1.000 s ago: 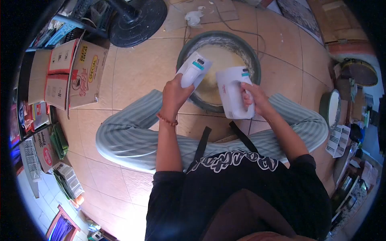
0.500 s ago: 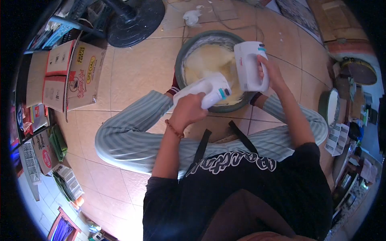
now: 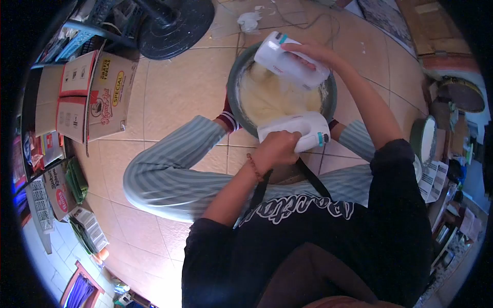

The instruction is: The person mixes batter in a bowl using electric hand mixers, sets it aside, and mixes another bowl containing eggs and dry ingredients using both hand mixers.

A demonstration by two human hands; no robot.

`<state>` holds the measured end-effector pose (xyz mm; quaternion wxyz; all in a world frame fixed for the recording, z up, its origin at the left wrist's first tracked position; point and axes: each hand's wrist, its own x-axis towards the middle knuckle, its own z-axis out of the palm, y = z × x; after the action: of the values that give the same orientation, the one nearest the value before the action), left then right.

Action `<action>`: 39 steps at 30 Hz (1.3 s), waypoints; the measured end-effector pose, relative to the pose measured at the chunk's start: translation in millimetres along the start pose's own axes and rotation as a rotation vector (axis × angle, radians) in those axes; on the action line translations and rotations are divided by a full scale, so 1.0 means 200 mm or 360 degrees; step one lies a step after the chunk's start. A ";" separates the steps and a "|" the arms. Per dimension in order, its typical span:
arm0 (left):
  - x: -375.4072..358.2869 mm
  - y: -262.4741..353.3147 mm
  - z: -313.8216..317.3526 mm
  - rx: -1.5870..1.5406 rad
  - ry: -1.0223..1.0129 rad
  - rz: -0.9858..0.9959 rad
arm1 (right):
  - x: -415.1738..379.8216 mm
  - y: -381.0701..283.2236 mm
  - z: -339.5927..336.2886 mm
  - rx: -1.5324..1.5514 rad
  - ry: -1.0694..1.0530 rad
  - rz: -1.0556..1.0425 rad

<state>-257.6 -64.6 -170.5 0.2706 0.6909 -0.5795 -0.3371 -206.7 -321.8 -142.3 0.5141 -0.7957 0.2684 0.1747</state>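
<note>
A dark grey-green basin [image 3: 233, 97] of pale yellow batter [image 3: 269, 100] stands on the floor between my legs. My left hand [image 3: 280, 149] grips the handle of a white hand mixer [image 3: 314, 123] at the basin's near edge. Across the far right of the bowl, my right hand [image 3: 322, 54] is wrapped around the handle of a second white hand mixer [image 3: 269, 52], which slants over the batter. Both mixers carry a teal band at one end. Their beaters are hidden under the bodies or blurred against the batter.
To the left stands an open cardboard box [image 3: 110, 95]. A round black pedestal base [image 3: 174, 36] is at the upper left. A crumpled white plastic bag [image 3: 249, 21] and a thin cable [image 3: 298, 24] lie beyond the basin. At the right is a round container [image 3: 426, 138] with white contents.
The left mixer has swung from the basin's left side to its near right edge. The right mixer has moved from the right side to the far side and turned. Both hands keep their hold.
</note>
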 end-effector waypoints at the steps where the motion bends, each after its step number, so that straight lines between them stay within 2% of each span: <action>1: 0.01 0.00 0.01 -0.0016 -0.0074 -0.0030 | -0.01 -0.11 0.01 -0.0145 -0.0099 0.0010; 3: 0.03 0.00 0.02 -0.0051 -0.0219 -0.0098 | 0.04 -0.16 0.02 -0.0204 -0.0316 -0.0064; 5: 0.03 0.01 0.03 -0.0139 -0.0175 -0.0098 | 0.18 -0.11 0.02 -0.0029 -0.0548 -0.0222; 8: 0.05 0.00 0.08 -0.0225 -0.0137 -0.0109 | 0.26 -0.17 0.07 -0.0208 -0.0684 -0.0137; 16: 0.06 0.02 0.10 -0.0410 -0.0104 -0.0160 | 0.37 -0.39 0.29 -0.0784 -0.1251 -0.0219; 20: 0.05 0.00 0.10 -0.0472 -0.0076 -0.0126 | 0.36 -0.45 0.44 -0.1001 -0.1652 -0.0119; 27: 0.05 0.01 0.10 -0.0583 -0.0069 -0.0191 | 0.23 -0.47 0.62 -0.1356 -0.1995 -0.0142; 30: 0.04 0.01 0.14 -0.0603 0.0222 -0.0119 | 0.21 -0.51 0.59 -0.1561 -0.1909 -0.0122; 33: 0.02 0.03 0.12 -0.0485 0.0225 -0.0193 | 0.23 -0.45 0.47 -0.1204 -0.1578 -0.0100; 36: 0.02 0.04 0.09 -0.0378 0.0237 -0.0310 | 0.24 -0.33 0.28 -0.0485 -0.1267 -0.0027; 39: -0.01 0.04 0.07 -0.0300 0.0315 -0.0318 | 0.31 -0.12 0.14 0.0068 -0.1093 -0.0070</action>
<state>-273.9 -63.7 -172.7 0.3551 0.7466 -0.4441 -0.3454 -141.7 -304.5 -170.2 0.5947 -0.6851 0.0660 0.4155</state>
